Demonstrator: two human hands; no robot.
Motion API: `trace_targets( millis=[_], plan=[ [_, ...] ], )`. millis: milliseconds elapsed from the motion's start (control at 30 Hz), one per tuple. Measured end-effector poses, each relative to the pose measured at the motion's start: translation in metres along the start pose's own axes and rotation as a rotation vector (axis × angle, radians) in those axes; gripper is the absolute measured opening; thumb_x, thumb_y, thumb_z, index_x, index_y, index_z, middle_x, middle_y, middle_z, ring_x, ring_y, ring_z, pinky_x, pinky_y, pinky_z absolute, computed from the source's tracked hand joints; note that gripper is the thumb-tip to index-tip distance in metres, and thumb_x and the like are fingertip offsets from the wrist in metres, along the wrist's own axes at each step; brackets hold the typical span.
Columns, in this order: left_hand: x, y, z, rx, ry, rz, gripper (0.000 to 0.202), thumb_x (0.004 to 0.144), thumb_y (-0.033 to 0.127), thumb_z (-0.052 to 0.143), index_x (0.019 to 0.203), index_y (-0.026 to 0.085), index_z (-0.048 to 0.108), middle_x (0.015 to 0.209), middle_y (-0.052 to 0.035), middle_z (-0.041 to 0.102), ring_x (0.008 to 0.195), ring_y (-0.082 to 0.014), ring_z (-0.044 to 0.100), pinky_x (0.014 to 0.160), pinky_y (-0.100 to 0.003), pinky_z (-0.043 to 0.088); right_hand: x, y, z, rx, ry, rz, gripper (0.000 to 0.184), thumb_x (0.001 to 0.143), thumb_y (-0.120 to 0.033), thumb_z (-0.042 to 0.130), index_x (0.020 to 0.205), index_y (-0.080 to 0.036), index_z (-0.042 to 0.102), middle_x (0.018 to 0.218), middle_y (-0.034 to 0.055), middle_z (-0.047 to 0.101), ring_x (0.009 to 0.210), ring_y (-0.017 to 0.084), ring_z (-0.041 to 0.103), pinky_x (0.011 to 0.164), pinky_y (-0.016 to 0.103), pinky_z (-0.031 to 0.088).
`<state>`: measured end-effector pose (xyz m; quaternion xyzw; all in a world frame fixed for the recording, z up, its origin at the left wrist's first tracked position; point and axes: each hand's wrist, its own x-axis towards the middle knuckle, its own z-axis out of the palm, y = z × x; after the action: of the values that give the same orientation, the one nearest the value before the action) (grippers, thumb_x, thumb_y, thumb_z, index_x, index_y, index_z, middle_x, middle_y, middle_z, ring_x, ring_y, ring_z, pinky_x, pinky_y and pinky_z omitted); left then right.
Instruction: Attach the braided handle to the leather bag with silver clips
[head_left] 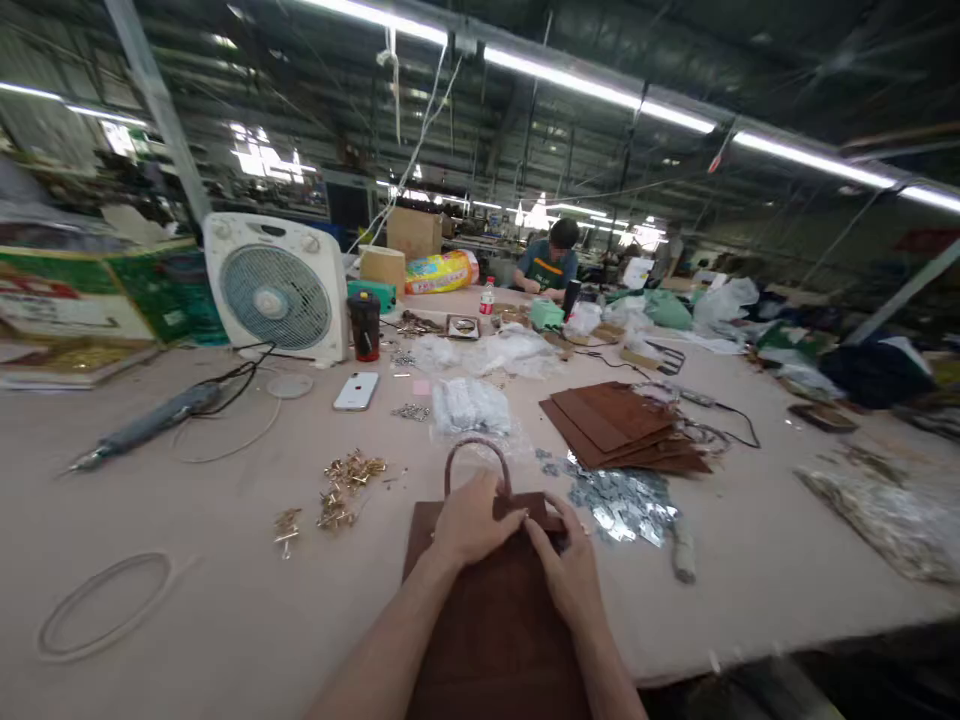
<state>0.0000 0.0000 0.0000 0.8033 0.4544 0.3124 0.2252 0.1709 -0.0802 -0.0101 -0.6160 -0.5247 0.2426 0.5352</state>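
One brown leather piece (499, 640) is laid on the bench (315, 630), directly before the person, and one arched handle (478, 441) is seen at its upper edge. Two hands are placed on it. The leather's upper edge is pinched in the narrow grip of the right hand (571, 575); whether anything is held in the grip of the left hand (469, 525) cannot be told, as most of its fingers are hidden behind the hand's back. The two thumbs are brought close together, and whatever lies between their tips is too small to be made out. The leather's lower end is cut off by the view's bottom edge.

To the left, two clusters of gold-coloured fittings (343, 488) are spread, one larger and one smaller, their pieces too jumbled to be counted. One phone (356, 391), one fan (276, 290) and one pen-shaped tool (154, 420) are set farther off. To the right, one pile of metal plates (626, 502) is partly overlapped by several stacked brown panels (607, 420), whose exact number is hidden. One co-worker (549, 262) is seen across the bench, blurred by distance.
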Motion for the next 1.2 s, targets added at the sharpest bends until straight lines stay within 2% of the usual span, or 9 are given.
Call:
trace_targets(
  millis=[267,467,800,1067,1200],
  plan=[
    [0.0021,0.0015,-0.0001,0.016,0.006,-0.006,0.031,0.088,0.051,0.069,0.098,0.025,0.055,0.102,-0.0022,0.065,0.092,-0.0243,0.064,0.078,-0.035,0.045,0.0025,0.0001,0.0004,0.013,-0.009,-0.029,0.051,0.09,-0.048,0.072,0.134,-0.024,0.061,0.128,0.0091,0.073,0.116,0.028,0.069,0.102,0.042,0.055],
    [0.0028,0.0017,-0.0006,0.039,0.009,-0.005,0.032,0.089,0.053,0.068,0.097,0.025,0.055,0.101,-0.0027,0.064,0.091,-0.0239,0.064,0.076,-0.035,0.044,0.0022,0.0038,0.0013,0.033,-0.031,-0.001,0.054,0.091,-0.049,0.071,0.137,-0.024,0.057,0.129,0.0092,0.071,0.117,0.028,0.068,0.106,0.046,0.051],
    [0.0028,0.0036,-0.0014,0.059,0.011,-0.008,0.031,0.09,0.052,0.068,0.095,0.024,0.055,0.102,-0.0025,0.064,0.091,-0.0241,0.064,0.076,-0.035,0.044,0.0016,0.0068,0.0016,0.025,-0.052,0.014,0.058,0.092,-0.049,0.069,0.142,-0.025,0.052,0.125,0.0081,0.073,0.113,0.027,0.07,0.103,0.044,0.053],
    [0.0035,0.0006,0.0017,0.042,0.016,0.004,0.031,0.09,0.052,0.069,0.096,0.025,0.056,0.101,-0.0018,0.065,0.091,-0.0231,0.064,0.076,-0.035,0.044,0.0018,0.0085,0.002,-0.008,-0.019,-0.026,0.06,0.091,-0.049,0.07,0.143,-0.023,0.055,0.131,0.0102,0.07,0.116,0.029,0.068,0.105,0.046,0.052],
    [0.0041,-0.0005,0.003,0.041,0.02,0.007,0.032,0.09,0.053,0.069,0.096,0.025,0.056,0.1,-0.0011,0.065,0.09,-0.0227,0.063,0.075,-0.034,0.044,0.0016,0.0072,0.002,-0.008,-0.032,-0.024,0.063,0.092,-0.047,0.069,0.147,-0.022,0.053,0.124,0.0099,0.073,0.111,0.028,0.07,0.103,0.045,0.053]
  ],
)
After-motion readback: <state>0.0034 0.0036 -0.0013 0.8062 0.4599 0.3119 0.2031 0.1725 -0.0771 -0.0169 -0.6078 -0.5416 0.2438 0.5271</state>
